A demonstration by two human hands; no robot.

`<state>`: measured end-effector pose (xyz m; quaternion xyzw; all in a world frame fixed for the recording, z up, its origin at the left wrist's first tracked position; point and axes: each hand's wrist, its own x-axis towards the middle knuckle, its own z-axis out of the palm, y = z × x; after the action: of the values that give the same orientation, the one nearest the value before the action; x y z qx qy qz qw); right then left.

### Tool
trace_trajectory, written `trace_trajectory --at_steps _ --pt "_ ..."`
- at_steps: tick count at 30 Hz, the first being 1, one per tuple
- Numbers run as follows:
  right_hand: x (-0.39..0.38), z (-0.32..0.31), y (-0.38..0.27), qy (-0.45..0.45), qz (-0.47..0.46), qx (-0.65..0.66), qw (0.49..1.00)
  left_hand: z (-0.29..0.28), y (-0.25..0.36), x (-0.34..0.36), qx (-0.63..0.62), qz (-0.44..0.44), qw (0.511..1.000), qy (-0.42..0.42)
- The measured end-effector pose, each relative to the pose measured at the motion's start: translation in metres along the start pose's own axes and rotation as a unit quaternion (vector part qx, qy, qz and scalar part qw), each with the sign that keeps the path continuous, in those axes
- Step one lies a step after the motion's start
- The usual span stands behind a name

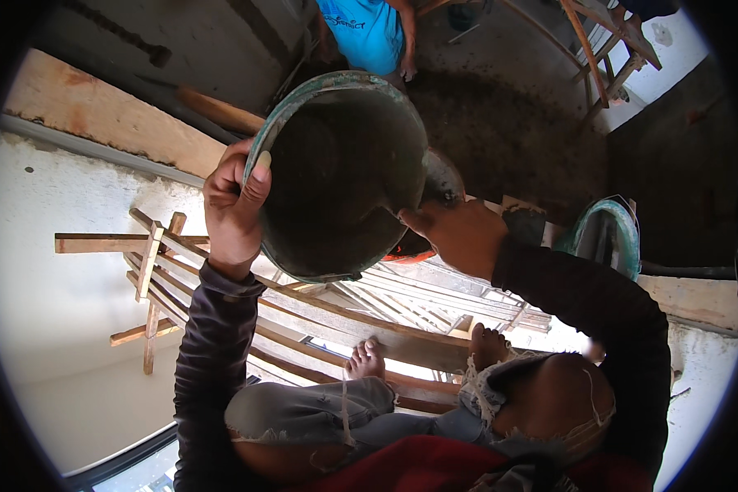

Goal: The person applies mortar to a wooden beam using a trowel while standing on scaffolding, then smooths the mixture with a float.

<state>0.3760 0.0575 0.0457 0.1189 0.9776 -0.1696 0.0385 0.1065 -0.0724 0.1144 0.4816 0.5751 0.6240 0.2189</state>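
A dark bucket (340, 164), apparently plastic, shows a matt, smeared interior beneath a rough, crusted rim (340, 79), while a second, green bucket (626, 226) at right bears a similarly caked, plastic-looking edge. Bare, unvarnished wood makes up the frame (150, 262) at left, set against a white wall (57, 184) with a smooth, matt face and a rough, patchy upper edge. Cloth ranges from creased dark sleeves (213, 336) with a faint sheen to worn, frayed denim jeans (312, 406) and a soft, matt blue shirt (365, 41) on another person.
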Motion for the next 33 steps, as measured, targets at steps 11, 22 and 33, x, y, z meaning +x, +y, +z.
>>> trace_trajectory --at_steps 11,22,33 --pt "0.001 -0.003 0.0 -0.007 0.032 -0.032 0.999 0.003 0.008 -0.003 0.018 -0.01 1.0 0.012" --pt "0.011 0.001 -0.006 0.116 0.086 -0.015 0.989 0.016 0.01 -0.002 0.048 0.047 0.998 -0.009" --pt "0.026 -0.039 -0.004 -0.239 0.029 0.427 0.872 0.002 0.011 -0.003 -0.044 -0.014 0.999 -0.026"
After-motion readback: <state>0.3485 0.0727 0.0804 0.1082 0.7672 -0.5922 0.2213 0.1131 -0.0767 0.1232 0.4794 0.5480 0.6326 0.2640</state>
